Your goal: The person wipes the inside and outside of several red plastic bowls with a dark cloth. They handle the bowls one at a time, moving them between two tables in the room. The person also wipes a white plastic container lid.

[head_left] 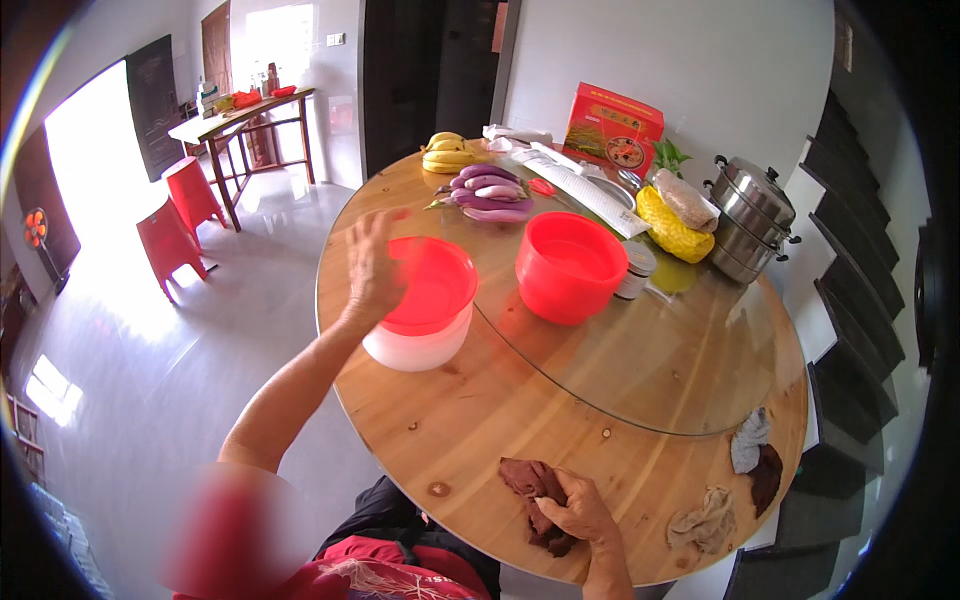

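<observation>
My left hand [372, 268] is at the left rim of a red plastic basin [440, 290], fingers apart and partly blurred, holding nothing that I can see. Under that basin shows a white one [425, 350], the two nested together near the table's left edge. My right hand [580, 510] grips a crumpled brown cloth [528, 480] at the front edge of the round wooden table [450, 430]. Farther back, a second red basin [570, 270] stands upright on the glass turntable [640, 370].
Purple eggplants [490, 190], bananas [448, 152], a red box [612, 128], a yellow net-like bundle [675, 225], a jar [637, 270] and a steel steamer pot [752, 215] stand at the back. Beige [703, 520], grey [750, 440] and dark [766, 478] cloths lie at right.
</observation>
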Motion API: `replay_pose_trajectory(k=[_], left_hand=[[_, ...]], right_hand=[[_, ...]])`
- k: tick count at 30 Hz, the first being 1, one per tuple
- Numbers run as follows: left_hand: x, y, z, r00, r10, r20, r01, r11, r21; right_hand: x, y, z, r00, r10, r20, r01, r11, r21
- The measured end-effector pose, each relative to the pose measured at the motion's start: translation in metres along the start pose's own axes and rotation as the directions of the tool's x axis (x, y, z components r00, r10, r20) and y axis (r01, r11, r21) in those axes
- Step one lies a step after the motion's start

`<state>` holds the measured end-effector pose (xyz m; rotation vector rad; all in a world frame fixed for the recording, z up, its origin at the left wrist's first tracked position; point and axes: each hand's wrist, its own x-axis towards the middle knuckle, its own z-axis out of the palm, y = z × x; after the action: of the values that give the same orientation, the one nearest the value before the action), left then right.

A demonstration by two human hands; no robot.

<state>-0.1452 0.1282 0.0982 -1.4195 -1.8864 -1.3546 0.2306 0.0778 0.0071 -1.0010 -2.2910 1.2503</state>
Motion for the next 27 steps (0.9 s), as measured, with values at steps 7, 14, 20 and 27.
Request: replay_pose_trajectory(k=[7,14,20,27], left_hand=[[-0.005,0.086,0.089,0.869,0.466,0.167,-0.441,0.882,-0.168],[0.003,0.100,0.142,0.664,0.452,0.595,-0.565,0.825,0.004],[0.011,0.100,0.141,0.726,0.441,0.528,-0.402,0.895,-0.194],[0.013,0.098,0.142,0.788,0.365,0.496,-0.254,0.926,-0.278]], right_hand=[[0.000,-0.004,0.001,0.999,-0.047,-0.014,0.047,0.999,-0.008],[0.003,0.008,0.007,0.997,-0.079,-0.023,0.077,0.994,-0.081],[0.003,0.007,0.007,0.995,-0.089,-0.033,0.086,0.994,-0.070],[0.004,0.010,0.007,0.998,-0.069,-0.002,0.068,0.994,-0.082]])
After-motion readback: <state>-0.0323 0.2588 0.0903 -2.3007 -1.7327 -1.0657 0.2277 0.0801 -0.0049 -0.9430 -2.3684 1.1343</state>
